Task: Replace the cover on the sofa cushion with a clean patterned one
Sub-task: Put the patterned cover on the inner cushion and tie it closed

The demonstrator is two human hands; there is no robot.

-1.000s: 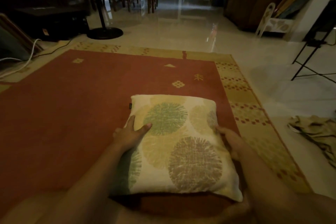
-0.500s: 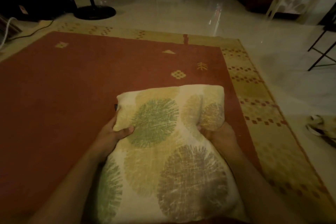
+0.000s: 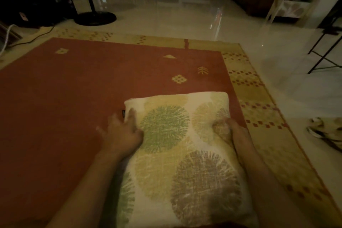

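Observation:
The cushion [image 3: 185,153] in its cream cover with green, yellow and brown round prints lies on the red rug [image 3: 74,107], right in front of me. My left hand [image 3: 122,133] is blurred, its fingers spread and straight against the cushion's left edge near the far corner. My right hand [image 3: 236,133] grips the right edge, where the fabric is dented inward under it. Both forearms run along the cushion's sides. A crumpled piece of patterned cloth [image 3: 325,131] lies on the tiled floor to the right.
The rug has a yellow patterned border [image 3: 259,109] on the right and far sides. Beyond it on the glossy tiles stand a black fan base [image 3: 95,17], cables at far left, a black metal frame [image 3: 325,52] at right, and dark furniture at the back.
My left hand has let go of the cushion's left edge and opened with fingers spread. The cushion's far end has flattened out again; my right hand keeps its hold.

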